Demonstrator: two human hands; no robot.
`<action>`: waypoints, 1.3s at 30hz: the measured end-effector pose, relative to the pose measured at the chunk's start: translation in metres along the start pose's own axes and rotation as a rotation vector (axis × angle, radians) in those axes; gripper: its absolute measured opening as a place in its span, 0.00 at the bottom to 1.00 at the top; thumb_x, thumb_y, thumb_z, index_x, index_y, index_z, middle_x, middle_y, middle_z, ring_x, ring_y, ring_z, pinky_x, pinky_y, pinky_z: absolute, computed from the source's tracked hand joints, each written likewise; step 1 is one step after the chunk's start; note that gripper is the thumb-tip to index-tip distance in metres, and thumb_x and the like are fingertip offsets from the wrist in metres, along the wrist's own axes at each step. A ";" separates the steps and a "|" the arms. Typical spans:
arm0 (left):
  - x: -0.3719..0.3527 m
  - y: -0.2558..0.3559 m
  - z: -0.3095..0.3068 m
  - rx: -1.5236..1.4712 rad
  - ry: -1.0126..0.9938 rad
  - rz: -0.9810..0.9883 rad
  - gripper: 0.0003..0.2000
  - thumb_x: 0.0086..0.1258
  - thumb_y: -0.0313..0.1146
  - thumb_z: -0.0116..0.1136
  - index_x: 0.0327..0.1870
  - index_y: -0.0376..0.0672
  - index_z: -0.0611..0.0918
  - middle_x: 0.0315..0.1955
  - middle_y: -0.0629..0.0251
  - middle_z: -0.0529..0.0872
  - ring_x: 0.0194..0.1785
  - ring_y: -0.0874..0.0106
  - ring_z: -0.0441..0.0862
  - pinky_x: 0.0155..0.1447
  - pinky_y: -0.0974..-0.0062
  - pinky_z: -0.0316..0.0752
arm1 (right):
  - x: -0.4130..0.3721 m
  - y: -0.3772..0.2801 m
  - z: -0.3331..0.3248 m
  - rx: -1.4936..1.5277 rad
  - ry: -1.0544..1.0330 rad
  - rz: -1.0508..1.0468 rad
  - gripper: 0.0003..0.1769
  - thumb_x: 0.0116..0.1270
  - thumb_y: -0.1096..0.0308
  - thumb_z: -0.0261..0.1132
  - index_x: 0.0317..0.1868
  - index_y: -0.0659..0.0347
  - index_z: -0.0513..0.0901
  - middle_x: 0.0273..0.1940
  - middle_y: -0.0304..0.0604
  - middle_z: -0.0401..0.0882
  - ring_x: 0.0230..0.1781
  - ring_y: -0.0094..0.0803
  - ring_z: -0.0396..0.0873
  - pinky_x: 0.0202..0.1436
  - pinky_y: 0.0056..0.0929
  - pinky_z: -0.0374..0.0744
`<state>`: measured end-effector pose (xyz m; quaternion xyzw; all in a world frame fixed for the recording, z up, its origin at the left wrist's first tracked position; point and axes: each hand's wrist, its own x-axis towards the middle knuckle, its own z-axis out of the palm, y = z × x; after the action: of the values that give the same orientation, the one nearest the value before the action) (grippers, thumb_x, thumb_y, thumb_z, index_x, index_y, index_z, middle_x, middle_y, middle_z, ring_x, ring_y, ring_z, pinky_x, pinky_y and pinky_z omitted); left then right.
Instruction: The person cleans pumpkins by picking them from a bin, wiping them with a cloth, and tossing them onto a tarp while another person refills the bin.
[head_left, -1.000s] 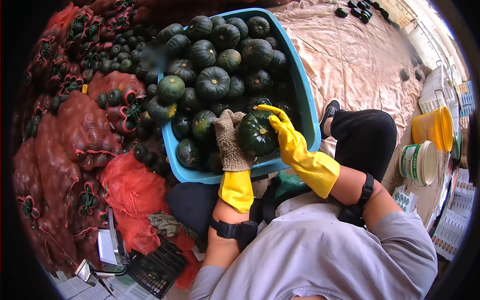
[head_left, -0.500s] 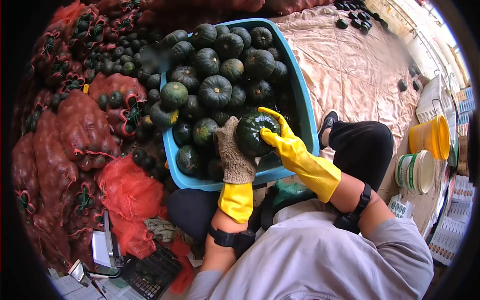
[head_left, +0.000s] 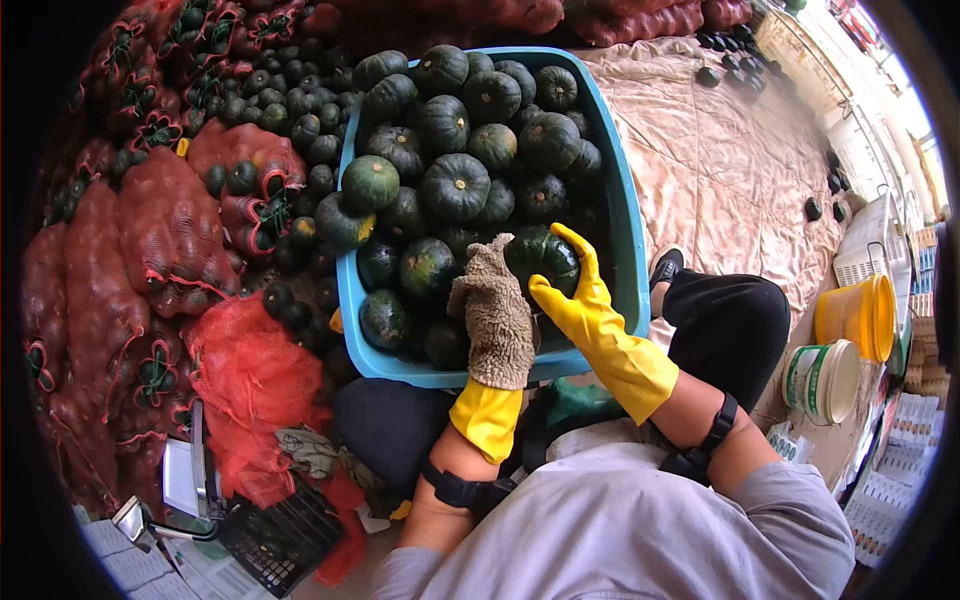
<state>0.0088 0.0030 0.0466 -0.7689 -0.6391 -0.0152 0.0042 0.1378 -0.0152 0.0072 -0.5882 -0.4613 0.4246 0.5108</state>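
A wet, shiny dark green pumpkin (head_left: 543, 260) sits low in the near right part of a blue tub (head_left: 632, 240). My right hand (head_left: 590, 310), in a yellow rubber glove, curves around its right side, thumb and fingers apart on its surface. My left hand (head_left: 495, 315) wears a brown terry mitt over a yellow glove. It stands beside the pumpkin on the left, fingers stretched up, holding nothing I can see. A mottled green pumpkin (head_left: 427, 268) lies left of the mitt. More green pumpkins (head_left: 455, 187) are heaped toward the tub's far end.
Red net sacks (head_left: 175, 230) full of pumpkins crowd the left, with loose pumpkins (head_left: 300, 105) beside the tub. A red net (head_left: 245, 370) lies near a black calculator (head_left: 280, 540). At right stand a yellow bucket (head_left: 855, 318) and a white bucket (head_left: 820, 382) beside a beige ground sheet (head_left: 710, 150).
The wet pumpkin has moved away from my body, lower into the tub. My left hand has come off it, the mitt now straighter; my right hand remains around its side.
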 end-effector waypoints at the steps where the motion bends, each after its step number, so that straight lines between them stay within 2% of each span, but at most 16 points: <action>1: -0.002 -0.001 0.000 -0.022 0.012 -0.009 0.40 0.60 0.41 0.74 0.76 0.46 0.72 0.66 0.56 0.79 0.69 0.56 0.78 0.57 0.52 0.73 | -0.001 -0.006 0.000 0.033 -0.016 0.027 0.46 0.63 0.67 0.82 0.81 0.49 0.72 0.69 0.52 0.76 0.69 0.45 0.81 0.76 0.42 0.78; 5: -0.003 -0.008 0.008 -0.161 0.153 0.015 0.35 0.58 0.37 0.76 0.70 0.44 0.77 0.61 0.56 0.82 0.68 0.58 0.81 0.61 0.55 0.75 | -0.003 -0.008 0.003 0.103 -0.034 -0.014 0.45 0.65 0.68 0.81 0.81 0.50 0.72 0.68 0.48 0.79 0.66 0.39 0.82 0.75 0.38 0.79; 11: 0.007 -0.023 0.007 -0.255 -0.160 0.041 0.32 0.56 0.53 0.77 0.66 0.70 0.83 0.62 0.85 0.85 0.70 0.74 0.75 0.64 0.55 0.71 | -0.007 -0.025 -0.008 0.315 -0.154 0.153 0.43 0.69 0.66 0.79 0.82 0.48 0.70 0.67 0.45 0.82 0.67 0.35 0.81 0.76 0.37 0.78; 15: 0.010 -0.018 -0.010 -0.143 -0.216 0.058 0.36 0.59 0.55 0.76 0.72 0.64 0.80 0.69 0.79 0.81 0.71 0.71 0.74 0.52 0.54 0.80 | 0.000 -0.024 -0.011 0.416 -0.110 0.260 0.44 0.71 0.61 0.78 0.83 0.49 0.68 0.67 0.45 0.81 0.67 0.34 0.80 0.76 0.35 0.77; 16: 0.008 -0.014 -0.011 -0.111 -0.156 0.070 0.37 0.59 0.55 0.76 0.73 0.61 0.79 0.70 0.77 0.79 0.71 0.70 0.74 0.49 0.54 0.81 | -0.001 -0.036 -0.010 0.372 -0.074 0.241 0.46 0.69 0.61 0.80 0.82 0.52 0.67 0.67 0.51 0.81 0.67 0.42 0.82 0.76 0.38 0.78; 18: 0.004 -0.005 0.003 0.047 -0.027 0.048 0.40 0.60 0.55 0.76 0.76 0.55 0.77 0.72 0.74 0.77 0.70 0.68 0.77 0.43 0.52 0.83 | -0.002 -0.020 -0.007 -0.133 -0.081 -0.053 0.47 0.67 0.61 0.81 0.81 0.55 0.67 0.68 0.56 0.81 0.68 0.49 0.82 0.75 0.41 0.78; 20: 0.001 -0.014 0.006 -0.227 0.118 0.054 0.38 0.55 0.45 0.77 0.71 0.49 0.80 0.63 0.62 0.82 0.63 0.56 0.82 0.49 0.52 0.83 | -0.006 -0.022 -0.004 -0.388 -0.146 -0.144 0.47 0.64 0.63 0.82 0.80 0.59 0.68 0.68 0.63 0.78 0.68 0.61 0.81 0.74 0.46 0.79; 23: 0.008 -0.035 -0.014 -0.633 0.194 0.263 0.25 0.50 0.37 0.79 0.53 0.44 0.87 0.47 0.52 0.88 0.59 0.45 0.84 0.57 0.55 0.81 | -0.010 -0.023 -0.007 -0.325 -0.266 -0.365 0.46 0.64 0.63 0.82 0.80 0.57 0.72 0.69 0.62 0.77 0.71 0.57 0.79 0.76 0.46 0.77; 25: 0.004 -0.047 0.000 -0.724 0.135 0.215 0.15 0.54 0.39 0.78 0.38 0.45 0.84 0.38 0.56 0.86 0.50 0.47 0.83 0.62 0.51 0.78 | -0.007 -0.047 -0.019 0.039 -0.442 0.037 0.43 0.67 0.65 0.81 0.81 0.53 0.74 0.70 0.53 0.79 0.72 0.44 0.79 0.77 0.41 0.76; 28: -0.015 -0.032 0.035 -0.714 0.341 0.132 0.36 0.49 0.40 0.85 0.61 0.43 0.80 0.56 0.48 0.80 0.63 0.46 0.79 0.72 0.50 0.74 | -0.009 -0.048 -0.005 0.712 -0.272 0.455 0.40 0.72 0.67 0.79 0.81 0.50 0.73 0.66 0.45 0.83 0.66 0.35 0.82 0.75 0.35 0.79; 30: -0.018 -0.015 0.026 -0.821 0.297 -0.064 0.44 0.48 0.38 0.87 0.71 0.42 0.77 0.64 0.44 0.77 0.68 0.46 0.77 0.74 0.50 0.73 | -0.009 -0.016 0.001 0.175 -0.168 -0.029 0.43 0.71 0.63 0.79 0.83 0.53 0.70 0.66 0.48 0.83 0.67 0.39 0.82 0.74 0.35 0.79; 31: -0.019 -0.006 0.003 -0.808 0.193 -0.191 0.43 0.49 0.35 0.86 0.70 0.43 0.78 0.63 0.45 0.78 0.66 0.47 0.79 0.71 0.51 0.75 | -0.006 -0.017 0.000 0.005 -0.105 0.058 0.44 0.71 0.62 0.80 0.83 0.54 0.70 0.67 0.51 0.82 0.68 0.44 0.83 0.74 0.38 0.80; 32: -0.016 -0.005 -0.004 -0.817 0.227 -0.137 0.35 0.52 0.27 0.82 0.67 0.44 0.81 0.58 0.47 0.83 0.60 0.50 0.82 0.67 0.53 0.77 | -0.002 -0.026 -0.011 -0.381 -0.137 -0.359 0.46 0.67 0.62 0.81 0.82 0.55 0.69 0.70 0.60 0.80 0.70 0.55 0.81 0.76 0.46 0.78; 35: -0.007 -0.030 -0.020 -0.856 0.238 0.235 0.25 0.60 0.28 0.76 0.60 0.45 0.84 0.52 0.54 0.88 0.57 0.54 0.84 0.68 0.58 0.78 | -0.001 -0.060 -0.029 -0.391 -0.519 -0.365 0.48 0.59 0.67 0.83 0.80 0.55 0.73 0.71 0.63 0.77 0.74 0.60 0.75 0.80 0.50 0.73; 37: -0.006 -0.032 -0.013 -0.699 0.294 0.293 0.22 0.66 0.33 0.73 0.61 0.45 0.83 0.53 0.57 0.88 0.61 0.55 0.83 0.70 0.59 0.78 | 0.000 -0.040 -0.024 0.011 -0.479 -0.217 0.44 0.64 0.62 0.83 0.78 0.57 0.74 0.68 0.58 0.80 0.73 0.50 0.78 0.79 0.45 0.74; 39: -0.004 -0.030 0.010 -0.405 0.367 0.299 0.20 0.73 0.39 0.71 0.61 0.44 0.81 0.55 0.59 0.87 0.68 0.55 0.81 0.73 0.59 0.77 | 0.003 -0.018 -0.006 0.438 -0.334 0.228 0.38 0.72 0.56 0.78 0.78 0.57 0.75 0.69 0.57 0.79 0.72 0.47 0.78 0.78 0.44 0.74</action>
<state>-0.0212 0.0047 0.0360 -0.8239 -0.4917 -0.2800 -0.0318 0.1425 -0.0123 0.0256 -0.4342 -0.3673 0.6595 0.4915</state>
